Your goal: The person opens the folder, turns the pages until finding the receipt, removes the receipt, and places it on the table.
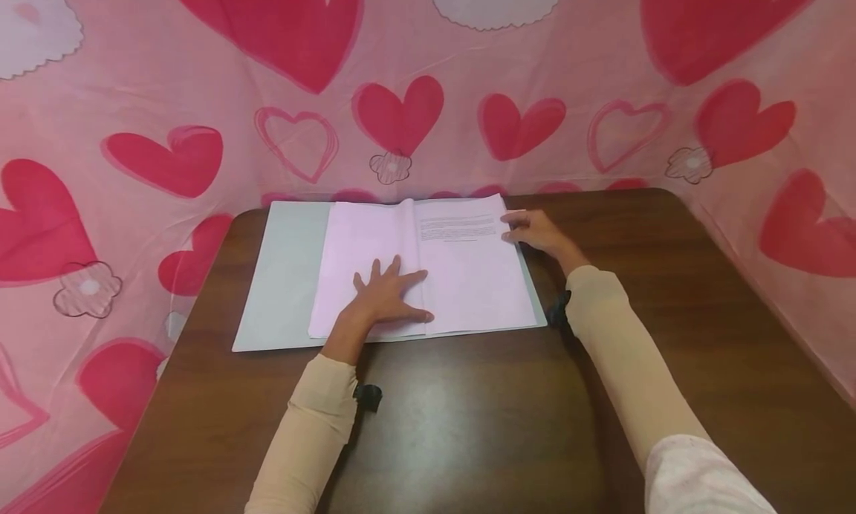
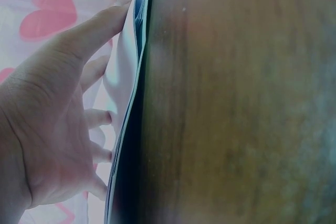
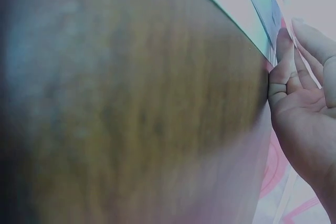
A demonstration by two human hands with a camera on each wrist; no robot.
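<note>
A folder of white sheets lies spread on the table, its pale grey-green cover (image 1: 284, 276) showing widest at the left. My left hand (image 1: 384, 295) rests with fingers spread on the left-hand page (image 1: 364, 232), thumb and forefinger reaching over the fold. In the left wrist view its fingertips (image 2: 107, 117) touch the paper. The right-hand page (image 1: 475, 280) carries a short block of print near its top. At that page's upper right edge my right hand (image 1: 538, 232) pinches the paper. The right wrist view shows a sheet (image 3: 287, 22) between thumb and fingers, its edge raised from those below.
The brown wooden table (image 1: 468, 417) extends in front of the folder and to both sides. A pink cloth with red hearts (image 1: 401, 116) hangs along the back and sides. Dark bands (image 1: 368, 397) are worn at both wrists, over beige sleeves.
</note>
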